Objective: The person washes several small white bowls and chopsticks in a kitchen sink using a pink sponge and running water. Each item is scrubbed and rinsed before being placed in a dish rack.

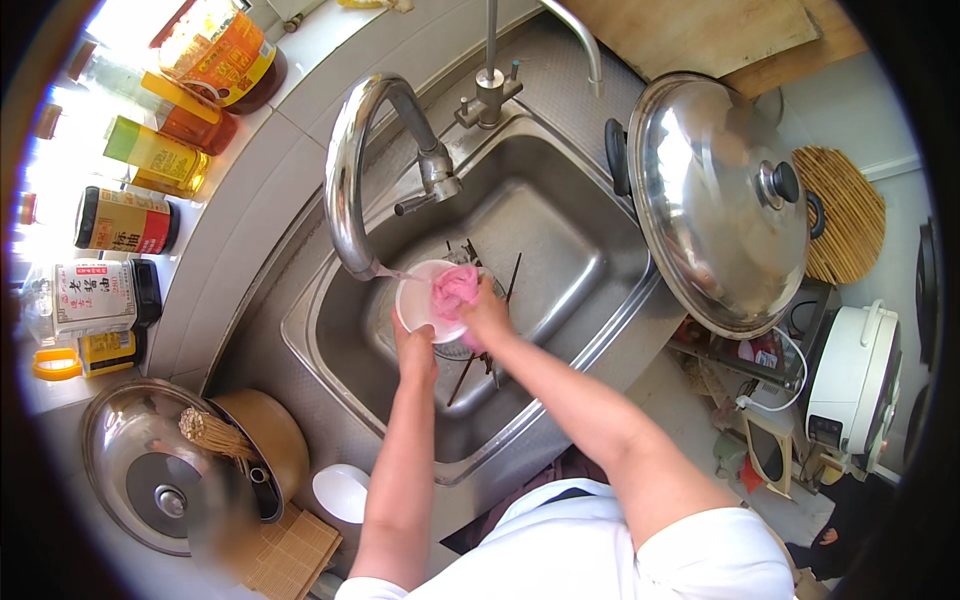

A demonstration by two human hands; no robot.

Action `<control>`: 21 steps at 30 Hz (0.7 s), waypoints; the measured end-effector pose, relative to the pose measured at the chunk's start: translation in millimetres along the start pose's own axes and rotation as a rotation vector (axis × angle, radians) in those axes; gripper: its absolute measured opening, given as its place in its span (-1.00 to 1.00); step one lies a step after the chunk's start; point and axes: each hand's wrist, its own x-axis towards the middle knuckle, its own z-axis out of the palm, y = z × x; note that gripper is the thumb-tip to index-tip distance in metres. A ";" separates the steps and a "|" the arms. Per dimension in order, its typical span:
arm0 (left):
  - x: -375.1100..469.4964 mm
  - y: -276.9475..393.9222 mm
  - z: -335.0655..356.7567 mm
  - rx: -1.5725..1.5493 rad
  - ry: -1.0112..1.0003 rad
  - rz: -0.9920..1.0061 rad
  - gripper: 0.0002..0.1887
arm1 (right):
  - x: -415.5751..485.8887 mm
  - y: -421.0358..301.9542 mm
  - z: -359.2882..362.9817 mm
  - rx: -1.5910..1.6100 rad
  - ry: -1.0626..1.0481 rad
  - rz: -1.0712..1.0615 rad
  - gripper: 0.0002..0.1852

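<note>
My left hand [417,346] grips the near rim of a white bowl [415,304], which is tilted over the stainless steel sink [555,225]. A wet pink cloth [455,291] is bunched in my right hand [487,319] and pressed into the bowl. Water runs from the curved chrome faucet [346,187] into the bowl's left side. Below, several chopsticks [514,274] and a round glass dish [453,350] lie on the sink floor, partly hidden by the bowl and my hands.
A large steel pot lid [712,202] stands at the sink's right corner. Sauce bottles [124,221] line the window ledge. At lower left are a pot [281,442], another lid [142,465] and a white bowl [341,493]. A white rice cooker [851,375] is far right.
</note>
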 end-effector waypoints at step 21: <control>-8.4 -6.1 12.7 0.081 0.014 -0.016 -0.19 | -8.9 11.6 0.4 0.192 -0.103 -0.091 -0.31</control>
